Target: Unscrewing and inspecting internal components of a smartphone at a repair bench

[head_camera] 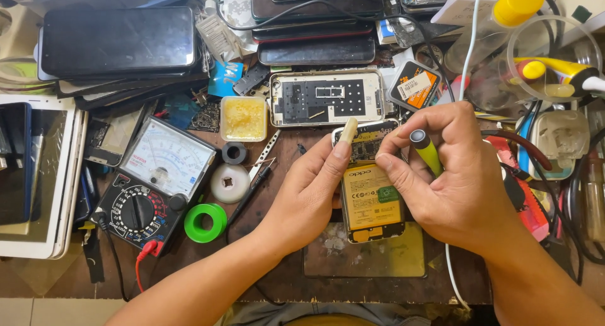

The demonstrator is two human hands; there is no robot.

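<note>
Your right hand (pixel 450 187) has its grip closed on a slim yellow-green tool with a dark round end (pixel 426 151), while your left hand (pixel 309 197) steadies the opened phone with its yellow rectangular battery label (pixel 370 197) at centre frame, forefinger raised, holding nothing. Just above it lies a silver phone frame with a black inner plate (pixel 326 97), and to its right a small black pack with an orange-and-white label (pixel 414 85). Left of centre on the desk (pixel 277 263) sit a black analogue multimeter with white dial face (pixel 156 184), a green tape ring (pixel 205 223) and a square tub of yellow paste (pixel 244 119). Dark phones (pixel 118 41) are stacked at the upper left.
</note>
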